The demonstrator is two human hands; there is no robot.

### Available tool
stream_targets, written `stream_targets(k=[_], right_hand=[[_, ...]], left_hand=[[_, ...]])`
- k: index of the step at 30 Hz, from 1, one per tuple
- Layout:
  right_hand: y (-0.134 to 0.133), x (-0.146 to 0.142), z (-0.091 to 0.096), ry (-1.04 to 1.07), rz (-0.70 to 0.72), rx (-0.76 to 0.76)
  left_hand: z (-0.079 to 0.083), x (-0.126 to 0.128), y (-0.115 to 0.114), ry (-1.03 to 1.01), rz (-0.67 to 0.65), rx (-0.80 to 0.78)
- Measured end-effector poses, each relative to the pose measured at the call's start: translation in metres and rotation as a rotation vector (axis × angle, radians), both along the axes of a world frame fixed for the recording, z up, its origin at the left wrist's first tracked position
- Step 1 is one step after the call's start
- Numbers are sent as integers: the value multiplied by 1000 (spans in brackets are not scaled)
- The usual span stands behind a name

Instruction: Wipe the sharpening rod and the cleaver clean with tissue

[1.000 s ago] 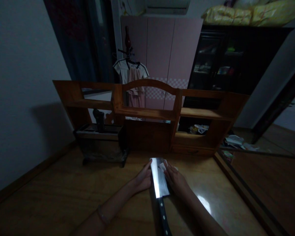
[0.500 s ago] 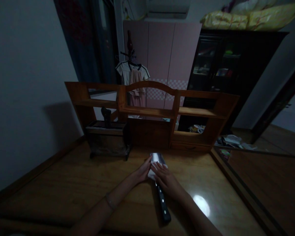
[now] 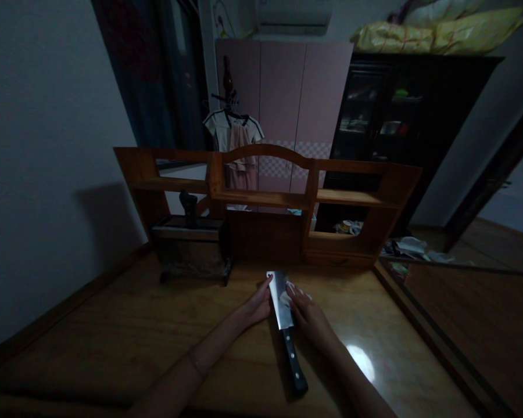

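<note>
A cleaver (image 3: 280, 310) with a broad shiny blade and a black riveted handle points away from me over the wooden desk. My left hand (image 3: 260, 302) grips the blade along its left edge, thumb near the far corner. On the blade's right side my right hand (image 3: 305, 313) presses a crumpled white cloth (image 3: 286, 297) under its fingers; the cloth may be a paper tissue. The cleaver's handle (image 3: 294, 366) is free of both hands. Behind, to the left, stands a dark knife block (image 3: 192, 247) with one black handle sticking up from it.
A wooden shelf unit (image 3: 261, 198) runs along the desk's (image 3: 126, 325) far edge. A raised wooden rim (image 3: 418, 325) borders the right side. A wall (image 3: 47, 174) closes off the left. Farther back are a pink wardrobe (image 3: 281, 93) and a dark cabinet (image 3: 444, 110).
My right hand has moved to the right with the white cloth, so more of the blade shows. The cleaver has shifted slightly; my left hand keeps its hold on the blade.
</note>
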State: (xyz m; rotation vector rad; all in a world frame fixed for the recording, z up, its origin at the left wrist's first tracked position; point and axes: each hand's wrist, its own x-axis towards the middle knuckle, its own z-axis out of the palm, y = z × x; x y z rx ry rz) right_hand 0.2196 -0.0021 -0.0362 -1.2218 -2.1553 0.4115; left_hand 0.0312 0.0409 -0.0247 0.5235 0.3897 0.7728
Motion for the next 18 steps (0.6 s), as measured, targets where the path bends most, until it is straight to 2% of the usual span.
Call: stream_targets(k=[3,6,8,11,13,18], right_hand=[[5,4,-6,-6,-128,33],[1,4,3,35,-156,66],[-7,1,16,65,-78,83],[-19,-9,33,70,167,23],[-23,-14,39,33,273,-4],[-21,-12,37,-10,329,-42]], left_hand=[[2,0,-1,21,14,-19],[4,0,-2,23,29,-36],[5,-1,-2,20,36,-37],[5,-1,-1,56,16,-60],[4,-1,-1,91,3,-86],[5,-1,0,66,-20,-121]])
